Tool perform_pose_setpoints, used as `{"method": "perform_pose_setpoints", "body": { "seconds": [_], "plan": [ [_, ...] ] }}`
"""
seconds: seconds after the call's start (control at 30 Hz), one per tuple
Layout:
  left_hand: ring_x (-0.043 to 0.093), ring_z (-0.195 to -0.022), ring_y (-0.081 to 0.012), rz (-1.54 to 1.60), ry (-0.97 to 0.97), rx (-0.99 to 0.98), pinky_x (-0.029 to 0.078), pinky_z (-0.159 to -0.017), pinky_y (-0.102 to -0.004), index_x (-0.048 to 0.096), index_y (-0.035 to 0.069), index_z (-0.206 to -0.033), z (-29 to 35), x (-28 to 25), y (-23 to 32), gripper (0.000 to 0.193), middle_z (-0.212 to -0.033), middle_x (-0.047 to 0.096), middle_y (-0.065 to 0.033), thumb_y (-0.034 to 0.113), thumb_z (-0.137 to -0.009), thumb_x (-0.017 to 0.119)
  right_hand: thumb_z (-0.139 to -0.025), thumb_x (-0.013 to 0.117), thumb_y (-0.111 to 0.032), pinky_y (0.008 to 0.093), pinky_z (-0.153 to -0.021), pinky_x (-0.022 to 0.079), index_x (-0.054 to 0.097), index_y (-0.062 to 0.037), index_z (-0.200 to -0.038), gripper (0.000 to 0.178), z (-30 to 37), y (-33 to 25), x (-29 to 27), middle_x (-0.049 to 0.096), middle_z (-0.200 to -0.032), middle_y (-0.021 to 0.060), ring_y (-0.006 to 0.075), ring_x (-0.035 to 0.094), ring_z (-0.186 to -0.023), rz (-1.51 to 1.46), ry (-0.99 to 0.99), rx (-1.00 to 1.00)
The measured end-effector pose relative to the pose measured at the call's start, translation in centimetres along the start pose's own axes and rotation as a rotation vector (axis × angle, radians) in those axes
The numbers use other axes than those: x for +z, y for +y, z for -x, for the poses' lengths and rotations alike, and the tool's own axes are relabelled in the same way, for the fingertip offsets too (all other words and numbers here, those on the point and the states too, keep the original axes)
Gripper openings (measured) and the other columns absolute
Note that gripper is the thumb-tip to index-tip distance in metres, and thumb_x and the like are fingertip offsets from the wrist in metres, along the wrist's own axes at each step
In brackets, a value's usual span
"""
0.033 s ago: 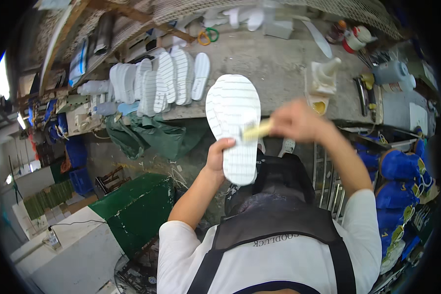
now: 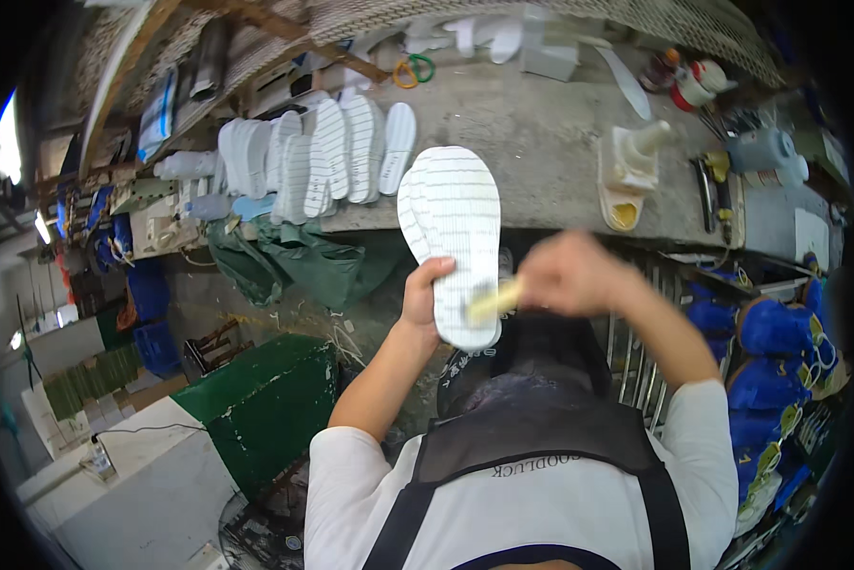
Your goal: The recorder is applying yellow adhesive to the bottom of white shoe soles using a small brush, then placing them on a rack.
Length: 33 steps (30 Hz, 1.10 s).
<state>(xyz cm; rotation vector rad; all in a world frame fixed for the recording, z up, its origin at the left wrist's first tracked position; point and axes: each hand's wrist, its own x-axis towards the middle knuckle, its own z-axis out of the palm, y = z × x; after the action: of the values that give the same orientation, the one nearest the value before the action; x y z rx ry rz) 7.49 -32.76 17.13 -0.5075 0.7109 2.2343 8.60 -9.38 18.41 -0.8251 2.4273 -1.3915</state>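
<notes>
White insoles (image 2: 463,209) with thin grey stripes are upright in front of me, at least two overlapping, with a second edge showing at the left. My left hand (image 2: 423,296) grips them by the left edge, thumb lying on the face. A small brush (image 2: 492,302) with a pale yellow handle touches the lower, narrower part of the front insole. My right hand (image 2: 574,275), smeared by motion, is closed around that handle. Its dark tip is blurred against the insole.
On the grey workbench (image 2: 512,142), a row of striped insoles (image 2: 327,157) stands at left. A cream dispenser (image 2: 633,157) with a yellowish cup, bottles (image 2: 764,147) and hand tools (image 2: 715,190) are at right. Blue shoes (image 2: 774,328) fill a rack at right; a green cabinet (image 2: 261,389) stands left.
My right hand has moved the brush down the insole, from its middle to near its lower end. My left hand keeps its hold, and the view has shifted slightly.
</notes>
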Motion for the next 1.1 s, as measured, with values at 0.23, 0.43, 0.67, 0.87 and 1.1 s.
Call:
{"method": "perform_pose_setpoints", "body": {
  "seconds": [0.23, 0.43, 0.67, 0.87, 1.1],
  "plan": [
    [0.065, -0.083, -0.0305, 0.042, -0.012, 0.18, 0.055, -0.075, -0.0417, 0.046, -0.003, -0.122, -0.6, -1.7, 6.7, 0.052, -0.102, 0.062, -0.0179, 0.019, -0.076, 0.053, -0.076, 0.066, -0.03, 0.0338, -0.054, 0.046, 0.064, -0.0089, -0.073, 0.021, -4.9, -2.3, 3.2, 0.06, -0.066, 0.0091, 0.0256, 0.061, -0.06, -0.152, 0.101, 0.075],
    [0.064, -0.087, -0.0332, 0.017, -0.184, 0.076, 0.055, -0.073, -0.0458, 0.041, -0.006, -0.126, 3.1, -5.1, 9.0, 0.064, -0.109, 0.06, -0.0205, 0.019, -0.069, 0.058, -0.08, 0.063, -0.03, 0.0344, -0.053, 0.045, 0.066, -0.0072, -0.076, 0.023, -10.7, -1.4, 0.4, 0.059, -0.062, 0.0106, 0.0279, 0.058, -0.056, -0.004, 0.245, 0.156],
    [0.054, -0.112, -0.0323, -0.35, -0.226, -0.035, 0.042, -0.096, -0.0416, 0.036, -0.005, -0.133, 8.9, -9.6, 9.8, 0.074, -0.125, 0.052, -0.0203, 0.006, -0.064, 0.061, -0.081, 0.06, -0.026, 0.036, -0.051, 0.042, 0.065, -0.0041, -0.077, 0.023, -15.3, -2.2, -4.7, 0.058, -0.061, 0.0135, 0.0291, 0.057, -0.055, 0.32, 0.055, 0.189],
    [0.054, -0.11, -0.0289, -0.46, -0.054, -0.009, 0.042, -0.096, -0.0399, 0.037, -0.004, -0.131, 10.7, -10.5, 10.1, 0.073, -0.121, 0.054, -0.0163, 0.007, -0.064, 0.063, -0.083, 0.057, -0.039, 0.0407, -0.056, 0.046, 0.066, -0.0093, -0.074, 0.032, -19.1, -5.1, -2.5, 0.062, -0.066, 0.0115, 0.0313, 0.061, -0.063, 0.664, 0.121, 0.08],
    [0.055, -0.109, -0.0268, 0.059, -0.136, 0.182, 0.044, -0.094, -0.0398, 0.04, -0.004, -0.129, 7.6, -7.6, 12.7, 0.057, -0.12, 0.055, -0.0171, 0.019, -0.08, 0.055, -0.083, 0.056, -0.039, 0.0387, -0.051, 0.046, 0.057, -0.0111, -0.07, 0.03, -16.7, -8.8, 5.8, 0.06, -0.065, 0.0074, 0.0266, 0.061, -0.059, 0.627, 0.045, -0.163]
  ]
}}
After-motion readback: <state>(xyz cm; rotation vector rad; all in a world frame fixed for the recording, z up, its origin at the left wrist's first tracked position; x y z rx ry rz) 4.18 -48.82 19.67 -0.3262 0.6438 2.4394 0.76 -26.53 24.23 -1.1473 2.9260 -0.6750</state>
